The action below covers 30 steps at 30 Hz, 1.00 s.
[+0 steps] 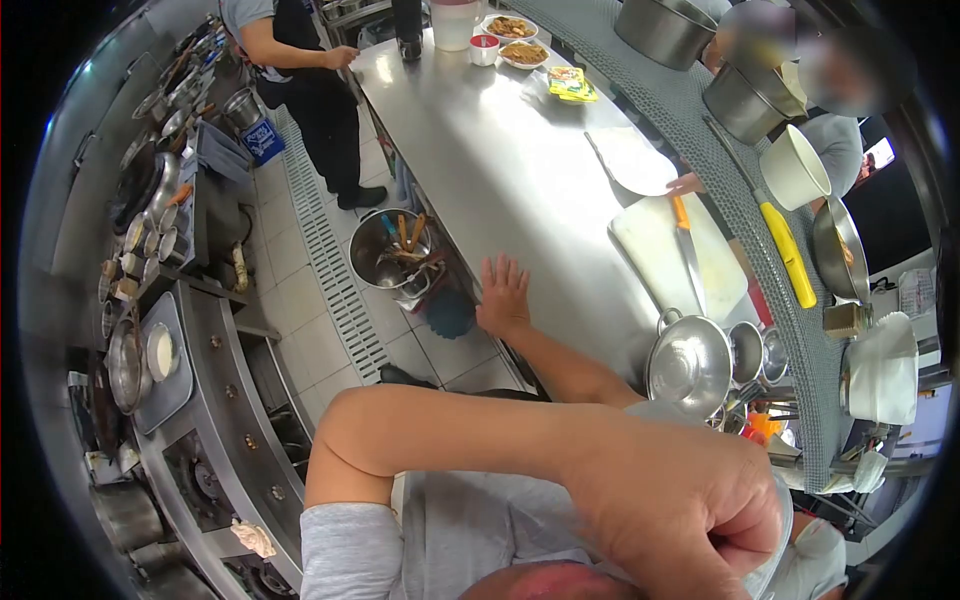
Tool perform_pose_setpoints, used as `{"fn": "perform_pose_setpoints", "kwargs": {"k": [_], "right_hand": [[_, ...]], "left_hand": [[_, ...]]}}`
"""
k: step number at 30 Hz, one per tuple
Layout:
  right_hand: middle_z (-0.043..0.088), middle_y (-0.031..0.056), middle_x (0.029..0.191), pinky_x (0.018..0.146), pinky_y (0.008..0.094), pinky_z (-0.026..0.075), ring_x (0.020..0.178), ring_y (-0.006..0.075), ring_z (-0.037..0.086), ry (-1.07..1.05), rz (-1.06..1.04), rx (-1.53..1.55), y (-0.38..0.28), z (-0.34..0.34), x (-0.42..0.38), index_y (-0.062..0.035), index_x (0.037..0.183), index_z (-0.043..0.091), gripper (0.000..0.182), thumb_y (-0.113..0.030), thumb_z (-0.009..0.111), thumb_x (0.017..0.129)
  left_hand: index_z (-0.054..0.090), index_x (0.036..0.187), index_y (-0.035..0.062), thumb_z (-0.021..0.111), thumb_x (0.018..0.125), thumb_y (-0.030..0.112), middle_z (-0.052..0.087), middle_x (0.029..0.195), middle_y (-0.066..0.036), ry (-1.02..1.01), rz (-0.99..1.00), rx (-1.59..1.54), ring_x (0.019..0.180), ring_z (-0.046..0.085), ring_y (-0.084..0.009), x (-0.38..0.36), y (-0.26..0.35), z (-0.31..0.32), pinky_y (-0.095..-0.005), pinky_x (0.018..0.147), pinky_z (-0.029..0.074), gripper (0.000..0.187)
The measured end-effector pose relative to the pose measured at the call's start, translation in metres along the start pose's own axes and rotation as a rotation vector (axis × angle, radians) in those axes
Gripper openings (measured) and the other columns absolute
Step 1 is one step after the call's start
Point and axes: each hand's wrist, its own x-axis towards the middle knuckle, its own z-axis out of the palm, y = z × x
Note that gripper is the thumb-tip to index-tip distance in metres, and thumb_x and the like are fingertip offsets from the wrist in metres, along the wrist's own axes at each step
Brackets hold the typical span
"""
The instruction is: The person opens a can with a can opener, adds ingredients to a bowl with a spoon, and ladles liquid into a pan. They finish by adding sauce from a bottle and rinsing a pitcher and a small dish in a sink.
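One right hand [505, 297] spread wide at the edge of the steel table [470, 150], left hand [715, 500] curled (cannot tell whether holding anything)

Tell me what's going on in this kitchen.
The person's right hand lies spread at the edge of the steel table. The left hand is raised close to the camera, curled; whether it holds anything is hidden. An orange-handled knife lies on the white cutting board, near a large metal bowl. At the table's far end, another person stands with one hand by its corner.
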Motion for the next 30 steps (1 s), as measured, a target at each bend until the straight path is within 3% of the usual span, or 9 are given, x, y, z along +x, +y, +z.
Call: {"fn": "perform_pose_setpoints", "kwargs": {"k": [3, 8, 13, 17, 20, 23, 26, 29, 30], "right_hand": [[0.020, 0.0287, 0.159, 0.116, 0.0654, 0.018, 0.146, 0.0486, 0.022, 0.004, -0.012, 0.034, -0.001, 0.000, -0.001, -0.0005, 0.156, 0.022, 0.093, -0.030, 0.071, 0.082], [0.022, 0.0310, 0.157, 0.116, 0.0659, 0.018, 0.145, 0.0498, 0.022, 0.046, -0.027, 0.039, 0.001, 0.000, -0.001, 0.0002, 0.154, 0.023, 0.098, -0.032, 0.076, 0.078], [0.024, 0.0291, 0.157, 0.115, 0.0657, 0.019, 0.145, 0.0489, 0.024, 0.057, -0.027, 0.028, 0.000, -0.002, 0.000, 0.0012, 0.154, 0.027, 0.086, -0.025, 0.068, 0.083], [0.026, 0.0292, 0.156, 0.115, 0.0655, 0.020, 0.144, 0.0490, 0.025, 0.089, -0.040, 0.048, 0.002, 0.003, -0.002, 0.0015, 0.153, 0.029, 0.084, -0.023, 0.066, 0.082], [0.024, 0.0311, 0.155, 0.115, 0.0652, 0.019, 0.144, 0.0503, 0.024, 0.113, -0.039, 0.058, 0.001, 0.003, -0.003, 0.0014, 0.152, 0.029, 0.090, -0.026, 0.074, 0.079], [0.027, 0.0296, 0.155, 0.114, 0.0657, 0.019, 0.143, 0.0486, 0.027, 0.136, -0.041, 0.053, 0.004, 0.007, -0.002, 0.0021, 0.153, 0.029, 0.079, -0.019, 0.061, 0.083], [0.028, 0.0298, 0.155, 0.114, 0.0660, 0.019, 0.142, 0.0484, 0.029, 0.147, -0.032, 0.025, 0.004, 0.008, -0.002, 0.0021, 0.152, 0.031, 0.079, -0.019, 0.060, 0.082], [0.029, 0.0291, 0.154, 0.112, 0.0680, 0.018, 0.141, 0.0483, 0.029, 0.195, -0.052, 0.033, 0.006, 0.013, -0.002, 0.0013, 0.152, 0.031, 0.080, -0.020, 0.060, 0.081], [0.034, 0.0290, 0.152, 0.111, 0.0662, 0.023, 0.138, 0.0478, 0.034, 0.188, -0.060, -0.005, 0.006, 0.010, -0.001, 0.0024, 0.148, 0.037, 0.076, -0.022, 0.061, 0.081]], "left_hand": [[0.041, 0.052, 0.0141, 0.086, 0.077, 0.027, 0.041, 0.051, 0.007, 0.031, 0.099, 0.063, 0.048, 0.037, -0.0060, 0.001, -0.003, -0.006, -0.0257, 0.043, 0.025, 0.053], [0.041, 0.052, 0.0136, 0.086, 0.077, 0.030, 0.042, 0.052, 0.007, 0.064, 0.062, 0.049, 0.047, 0.037, -0.0056, 0.000, 0.005, -0.015, -0.0255, 0.043, 0.024, 0.054], [0.040, 0.052, 0.0132, 0.085, 0.079, 0.034, 0.042, 0.052, 0.006, 0.034, -0.049, 0.131, 0.048, 0.037, -0.0060, -0.003, 0.005, -0.020, -0.0259, 0.043, 0.024, 0.056], [0.049, 0.060, 0.0018, 0.080, 0.077, 0.046, 0.047, 0.055, -0.005, 0.047, 0.177, 0.314, 0.052, 0.045, -0.0157, 0.014, -0.036, -0.036, -0.0351, 0.050, 0.035, 0.056], [0.048, 0.059, 0.0028, 0.082, 0.071, 0.045, 0.047, 0.055, -0.006, 0.118, 0.220, 0.400, 0.052, 0.046, -0.0163, 0.017, -0.040, -0.033, -0.0354, 0.050, 0.035, 0.056], [0.046, 0.059, 0.0054, 0.083, 0.072, 0.043, 0.048, 0.056, -0.004, 0.213, 0.238, 0.588, 0.053, 0.046, -0.0156, 0.009, -0.042, -0.037, -0.0345, 0.049, 0.034, 0.054], [0.045, 0.061, 0.0070, 0.084, 0.075, 0.041, 0.047, 0.056, -0.001, 0.287, 0.141, 0.531, 0.052, 0.044, -0.0130, -0.002, -0.065, -0.042, -0.0329, 0.048, 0.032, 0.053], [0.042, 0.065, 0.0082, 0.084, 0.076, 0.030, 0.040, 0.060, 0.002, 0.398, 0.064, 0.527, 0.051, 0.036, -0.0112, -0.017, -0.088, -0.043, -0.0293, 0.049, 0.027, 0.048], [0.043, 0.065, 0.0082, 0.084, 0.076, 0.030, 0.041, 0.061, 0.002, 0.442, 0.043, 0.543, 0.052, 0.037, -0.0112, -0.022, -0.094, -0.042, -0.0292, 0.049, 0.028, 0.047]]}}
